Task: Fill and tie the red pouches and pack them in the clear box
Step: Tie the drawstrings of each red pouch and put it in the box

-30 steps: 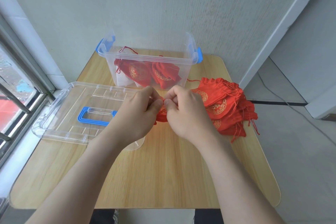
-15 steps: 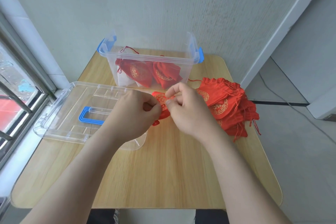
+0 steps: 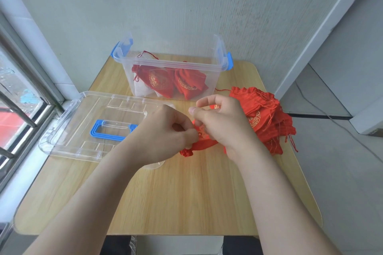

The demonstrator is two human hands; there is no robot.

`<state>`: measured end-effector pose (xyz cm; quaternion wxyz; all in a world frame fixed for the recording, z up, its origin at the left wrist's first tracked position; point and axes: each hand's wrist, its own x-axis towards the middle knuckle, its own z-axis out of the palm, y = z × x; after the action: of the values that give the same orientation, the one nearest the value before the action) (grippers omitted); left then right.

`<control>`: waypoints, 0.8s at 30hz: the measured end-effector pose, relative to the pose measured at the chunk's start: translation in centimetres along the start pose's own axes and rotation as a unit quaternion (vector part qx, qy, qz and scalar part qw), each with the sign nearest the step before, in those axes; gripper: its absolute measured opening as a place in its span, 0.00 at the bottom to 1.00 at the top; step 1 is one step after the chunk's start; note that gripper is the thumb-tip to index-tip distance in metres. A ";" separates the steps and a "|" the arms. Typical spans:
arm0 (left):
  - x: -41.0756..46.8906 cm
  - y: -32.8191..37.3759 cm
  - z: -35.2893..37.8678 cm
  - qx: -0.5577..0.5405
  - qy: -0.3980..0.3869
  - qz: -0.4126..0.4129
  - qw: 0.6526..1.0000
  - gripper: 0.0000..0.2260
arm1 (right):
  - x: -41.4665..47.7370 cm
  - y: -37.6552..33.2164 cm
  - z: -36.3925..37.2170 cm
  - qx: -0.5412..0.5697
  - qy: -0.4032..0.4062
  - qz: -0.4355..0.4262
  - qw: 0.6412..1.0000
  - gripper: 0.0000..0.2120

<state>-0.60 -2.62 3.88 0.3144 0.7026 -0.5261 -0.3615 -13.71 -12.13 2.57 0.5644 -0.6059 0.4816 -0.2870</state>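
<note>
A red pouch [image 3: 200, 144] with gold print lies between my hands at the table's middle. My left hand [image 3: 165, 132] pinches its left side with curled fingers. My right hand [image 3: 221, 122] pinches its upper part, and most of the pouch is hidden under both hands. The clear box [image 3: 172, 62] with blue latches stands at the back and holds two tied red pouches [image 3: 170, 83]. A pile of flat red pouches [image 3: 267, 116] lies just right of my right hand.
The clear lid [image 3: 83, 122] with a blue handle lies flat on the left of the wooden table [image 3: 186, 196]. A small clear dish [image 3: 154, 165] peeks out under my left wrist. A window frame runs along the left, a wall behind.
Both hands have shifted slightly toward me with the pouch. The pouch now lies lower between them, its gathered end showing below my left hand.
</note>
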 end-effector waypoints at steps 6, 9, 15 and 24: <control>0.3 -1.0 -0.3 -0.055 0.068 -0.060 0.994 0.11 | 0.3 -0.1 -0.7 0.097 0.010 -0.043 0.994 0.14; 0.6 -1.6 -0.6 -0.056 0.103 -0.064 0.991 0.12 | -0.1 0.3 -0.5 -0.129 -0.012 -0.155 0.979 0.12; 0.7 -2.1 -0.5 -0.041 0.109 -0.044 0.992 0.12 | -0.3 1.0 0.4 -0.247 -0.069 -0.246 0.935 0.12; 0.5 -2.3 -0.9 -0.042 0.048 -0.034 0.997 0.12 | 0.4 2.3 0.4 -0.295 -0.055 -0.336 0.893 0.08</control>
<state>1.46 -2.51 2.43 0.3562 0.7227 -0.4704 -0.3600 -13.82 -12.14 0.17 0.2552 -0.8850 0.2799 -0.2706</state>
